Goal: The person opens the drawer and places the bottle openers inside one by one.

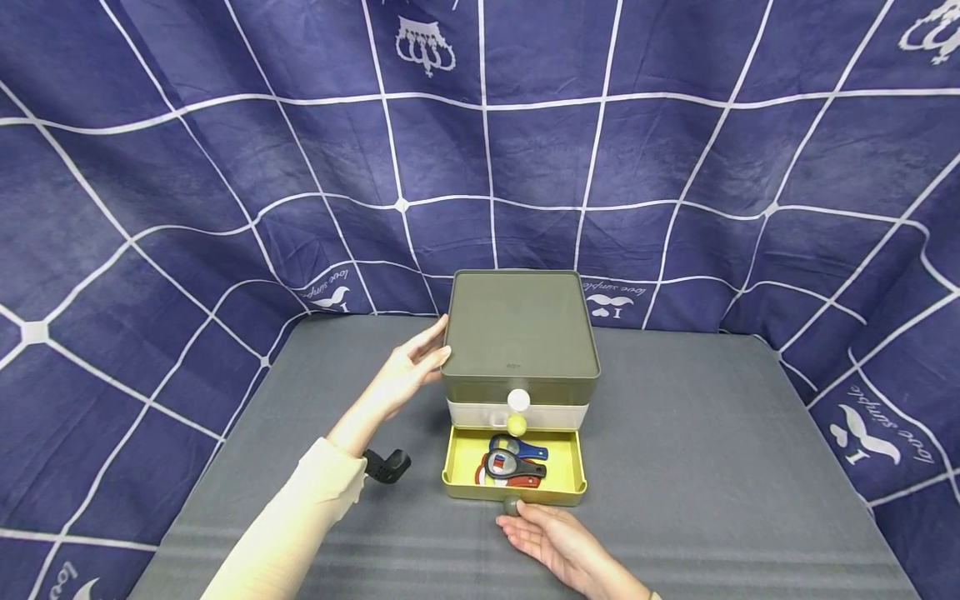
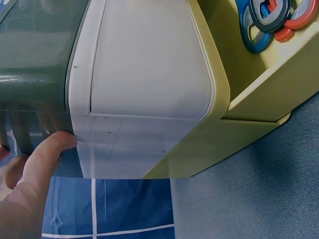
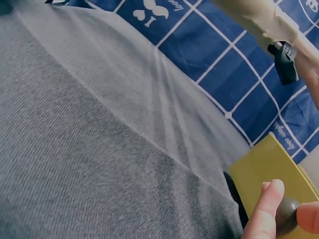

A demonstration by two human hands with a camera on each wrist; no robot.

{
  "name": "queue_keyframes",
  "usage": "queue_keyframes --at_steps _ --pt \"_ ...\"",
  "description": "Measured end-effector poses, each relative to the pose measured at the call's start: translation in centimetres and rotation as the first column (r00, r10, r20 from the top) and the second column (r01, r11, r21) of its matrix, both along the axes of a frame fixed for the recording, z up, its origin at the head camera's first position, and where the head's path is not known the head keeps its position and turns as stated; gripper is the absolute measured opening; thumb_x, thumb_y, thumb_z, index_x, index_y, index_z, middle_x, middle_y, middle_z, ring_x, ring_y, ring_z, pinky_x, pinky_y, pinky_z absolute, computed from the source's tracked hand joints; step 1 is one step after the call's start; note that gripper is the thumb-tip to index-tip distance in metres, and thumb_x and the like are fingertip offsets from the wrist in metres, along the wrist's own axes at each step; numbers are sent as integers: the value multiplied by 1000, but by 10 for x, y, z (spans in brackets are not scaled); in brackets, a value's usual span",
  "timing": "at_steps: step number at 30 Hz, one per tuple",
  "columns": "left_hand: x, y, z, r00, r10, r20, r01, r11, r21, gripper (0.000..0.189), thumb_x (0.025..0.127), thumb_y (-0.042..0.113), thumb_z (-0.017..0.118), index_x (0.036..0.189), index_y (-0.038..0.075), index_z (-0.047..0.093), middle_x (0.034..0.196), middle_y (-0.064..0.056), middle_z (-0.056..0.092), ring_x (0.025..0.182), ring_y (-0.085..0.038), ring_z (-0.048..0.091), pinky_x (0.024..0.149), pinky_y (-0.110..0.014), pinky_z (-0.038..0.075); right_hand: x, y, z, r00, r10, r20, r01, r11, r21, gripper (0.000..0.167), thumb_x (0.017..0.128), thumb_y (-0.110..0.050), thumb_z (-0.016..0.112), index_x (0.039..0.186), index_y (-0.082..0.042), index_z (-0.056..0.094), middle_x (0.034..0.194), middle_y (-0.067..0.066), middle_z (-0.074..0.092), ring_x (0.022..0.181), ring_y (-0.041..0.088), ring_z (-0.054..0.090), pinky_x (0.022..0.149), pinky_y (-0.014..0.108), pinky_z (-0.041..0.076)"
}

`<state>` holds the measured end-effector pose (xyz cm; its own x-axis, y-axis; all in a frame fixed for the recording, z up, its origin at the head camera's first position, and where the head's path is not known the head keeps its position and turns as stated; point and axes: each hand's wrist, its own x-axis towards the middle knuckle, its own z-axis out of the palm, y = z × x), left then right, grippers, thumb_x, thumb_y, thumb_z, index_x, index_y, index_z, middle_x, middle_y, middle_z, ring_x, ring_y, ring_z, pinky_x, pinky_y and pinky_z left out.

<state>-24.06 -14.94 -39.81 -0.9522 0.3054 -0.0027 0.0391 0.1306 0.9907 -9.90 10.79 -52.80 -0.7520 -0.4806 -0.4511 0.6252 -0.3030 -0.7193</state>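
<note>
A small stacked drawer cabinet (image 1: 521,325) has a dark olive top, a white middle and a yellow bottom drawer (image 1: 450,467) that is pulled out. My left hand (image 1: 408,371) rests its fingers against the cabinet's left side; in the left wrist view a fingertip (image 2: 65,139) touches the olive part near the white one. At the drawer's front, my right hand (image 1: 555,542) pinches its dark round knob (image 3: 286,216) between thumb and finger. Inside the drawer lie several round-headed tools with handles, a blue one (image 1: 534,451), a black one (image 1: 528,470) and red.
A grey cloth (image 1: 712,467) covers the table. Behind and at the sides hangs a blue curtain (image 1: 540,150) with white lines. A black strap-like device (image 1: 388,467) shows at the left wrist. White and yellow knobs (image 1: 518,400) stick out from the upper drawers.
</note>
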Motion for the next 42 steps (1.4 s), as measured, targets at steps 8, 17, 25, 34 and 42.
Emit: queue_keyframes --at_steps 8,17,25,34,42 --pt "0 0 0 1000 -4 1 4 1000 -6 60 103 19 51 157 16 25 160 -18 28 141 -37 40 109 -52 42 -9 -3 1 999 -31 12 31 999 -31 20 102 -18 53 107 -2 63 97 3 74 86 4 69 82 17 57" --pt "-1 -1 0 1000 -13 -4 13 1000 8 61 103 18 51 157 15 24 160 -19 28 142 -37 38 109 -52 43 -29 -6 3 997 -77 15 77 997 -26 14 102 -16 52 101 -6 61 92 2 74 83 4 69 80 17 57" --pt "-1 -1 -1 1000 -6 -4 6 1000 9 60 103 18 52 157 16 25 159 -19 30 141 -37 40 108 -52 44 -47 -5 4 993 -114 -19 114 993 0 14 103 -16 50 103 -4 58 90 0 74 81 3 68 79 17 57" --pt "0 -1 -2 1000 -9 -7 10 1000 16 61 103 18 51 157 15 25 158 -21 31 139 -38 42 107 -51 45 -64 -8 1 988 -151 -24 151 988 13 15 104 -14 47 107 -1 54 88 1 73 81 4 69 78 17 57" --pt "0 -1 -2 1000 -7 -7 8 1000 7 61 103 19 52 157 16 25 158 -20 31 139 -38 42 107 -51 45 -69 -8 3 988 -157 -12 157 987 11 18 104 -12 47 110 3 54 87 2 74 79 5 69 77 18 58"
